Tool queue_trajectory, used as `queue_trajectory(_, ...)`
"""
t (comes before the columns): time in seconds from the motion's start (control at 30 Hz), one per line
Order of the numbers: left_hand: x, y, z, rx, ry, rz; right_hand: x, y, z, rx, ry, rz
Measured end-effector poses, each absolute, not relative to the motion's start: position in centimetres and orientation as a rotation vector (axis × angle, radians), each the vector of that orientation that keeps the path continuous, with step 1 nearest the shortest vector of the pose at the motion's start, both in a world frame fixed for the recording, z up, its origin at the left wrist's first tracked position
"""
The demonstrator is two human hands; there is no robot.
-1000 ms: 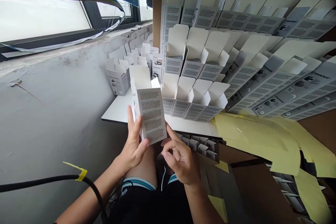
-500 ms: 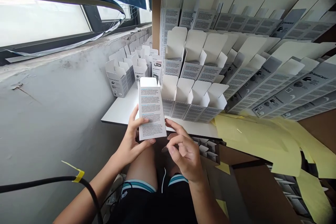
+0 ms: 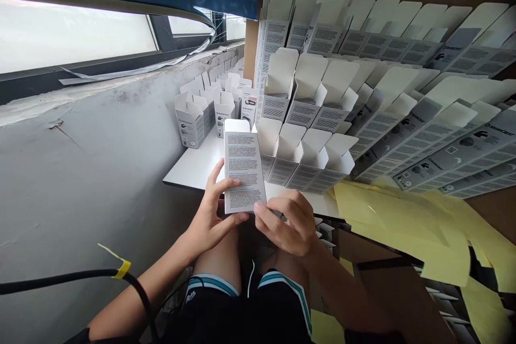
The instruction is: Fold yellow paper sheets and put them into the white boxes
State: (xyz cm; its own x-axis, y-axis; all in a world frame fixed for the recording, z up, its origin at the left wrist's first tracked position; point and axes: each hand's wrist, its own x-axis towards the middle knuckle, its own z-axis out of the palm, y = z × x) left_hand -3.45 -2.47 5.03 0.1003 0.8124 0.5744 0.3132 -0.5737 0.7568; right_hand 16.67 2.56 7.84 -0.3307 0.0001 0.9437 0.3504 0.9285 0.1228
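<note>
A small printed carton [image 3: 244, 172] stands upright in front of me, its text-covered panel facing me and a white flap raised at its top. My left hand [image 3: 213, 207] grips it from the left, fingers over the panel and thumb under the lower edge. At the carton's lower right corner, my right hand [image 3: 288, 220] has its fingers curled in, with the tips pressed to the corner. The carton's underside and the inside of the right hand's grip are hidden from me.
Several open cartons [image 3: 290, 156] stand in a row on the white table [image 3: 189, 169] just behind. Many more open cartons [image 3: 308, 83] are stacked at the right. Yellow paper sheets [image 3: 397, 228] lie at lower right. A black cable [image 3: 60, 281] crosses at left, beside the wall [image 3: 80, 183].
My right hand has moved in from beside the carton and now touches its lower right corner, fingers more curled. The left hand keeps its hold. The view has shifted slightly.
</note>
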Motion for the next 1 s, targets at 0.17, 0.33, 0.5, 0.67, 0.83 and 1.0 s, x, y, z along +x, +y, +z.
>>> queue_trajectory(0.17,-3.4,-2.5,5.0,1.926,1.102,1.484,16.9,2.3,7.9,-0.240,-1.927,-0.375)
queue_trajectory(0.33,-3.4,-2.5,5.0,1.902,1.129,1.482,16.7,2.2,7.8,-0.236,-1.929,-0.374)
queue_trajectory(0.5,-3.3,-2.6,5.1,1.908,1.120,1.477,16.5,2.4,7.4,-0.202,-1.909,-0.379)
queue_trajectory(0.67,-3.3,-2.5,5.2,1.928,1.122,1.468,16.5,2.6,6.9,-0.201,-1.929,-0.375)
queue_trajectory(0.83,-3.4,-2.5,5.0,1.873,1.152,1.469,16.4,2.6,6.1,-0.230,-1.941,-0.344)
queue_trajectory(1.0,-3.2,-2.4,4.7,1.836,1.132,1.493,16.3,2.6,5.7,-0.256,-1.948,-0.322)
